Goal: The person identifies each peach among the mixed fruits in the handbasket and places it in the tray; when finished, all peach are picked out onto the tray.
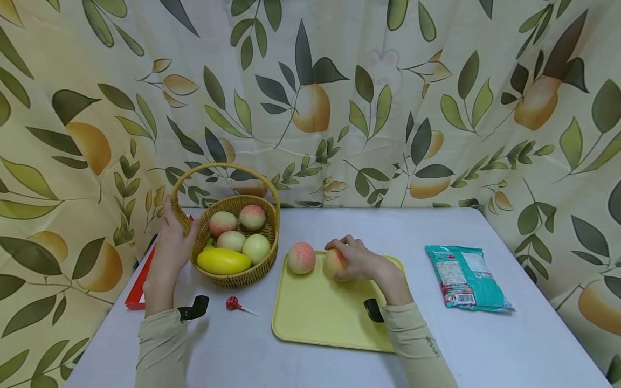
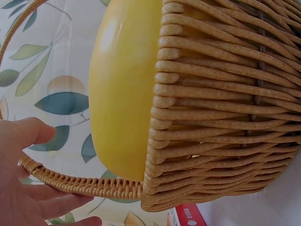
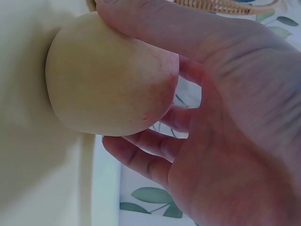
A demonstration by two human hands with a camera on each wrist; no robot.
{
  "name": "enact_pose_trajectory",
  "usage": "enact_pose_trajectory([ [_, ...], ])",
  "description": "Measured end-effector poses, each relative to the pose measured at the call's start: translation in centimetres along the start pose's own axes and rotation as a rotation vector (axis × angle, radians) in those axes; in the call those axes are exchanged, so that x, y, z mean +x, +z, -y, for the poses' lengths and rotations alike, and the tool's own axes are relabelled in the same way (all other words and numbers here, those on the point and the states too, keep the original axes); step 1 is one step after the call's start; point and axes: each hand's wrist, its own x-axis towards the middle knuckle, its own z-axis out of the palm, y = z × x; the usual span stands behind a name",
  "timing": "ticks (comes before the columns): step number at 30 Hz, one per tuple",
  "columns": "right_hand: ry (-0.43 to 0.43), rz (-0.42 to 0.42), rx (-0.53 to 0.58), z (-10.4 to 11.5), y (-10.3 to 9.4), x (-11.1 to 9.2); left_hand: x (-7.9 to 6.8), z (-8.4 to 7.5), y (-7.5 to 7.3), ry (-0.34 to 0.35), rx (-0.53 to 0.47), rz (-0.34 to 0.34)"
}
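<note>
Your right hand [image 1: 356, 260] is clamped on a peach [image 1: 335, 263], thumb across one side and fingers round the other. That peach is over the far part of the yellow tray [image 1: 322, 318], at its surface; you have a second peach [image 1: 301, 257] just to its left, by the tray's far left corner. Your left hand [image 1: 176, 242] touches the handle [image 2: 94, 186] of the wicker basket [image 1: 242, 279], its fingers relaxed and apart from the thumb. Inside the basket you have a long yellow fruit [image 1: 223, 261], a pale green fruit [image 1: 256, 249] and three more peaches [image 1: 252, 217].

As for print, the teal packet [image 1: 468, 277] to the right of your tray carries a barcode [image 1: 460, 298] and blocks of text too small to read. The red box [image 1: 140, 283] beside your left forearm bears white lettering, also illegible. A small dark mark on your right sleeve [image 1: 419, 345] cannot be made out. A red-headed lollipop [image 1: 233, 303] lies between the basket and you.
</note>
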Motion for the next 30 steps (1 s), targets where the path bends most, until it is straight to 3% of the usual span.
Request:
enact_pose_trajectory([
  [20,0.002,0.032,0.019,0.25,-0.07,-0.17,0.04,0.02,0.14,0.002,0.011,-0.004],
  [26,-0.002,0.017,0.028,0.21,-0.16,-0.14,0.13,0.19,0.17,-0.001,0.011,-0.009],
  [30,-0.004,-0.029,-0.024,0.49,-0.32,-0.26,0.20,0.22,0.21,-0.004,0.008,-0.011],
])
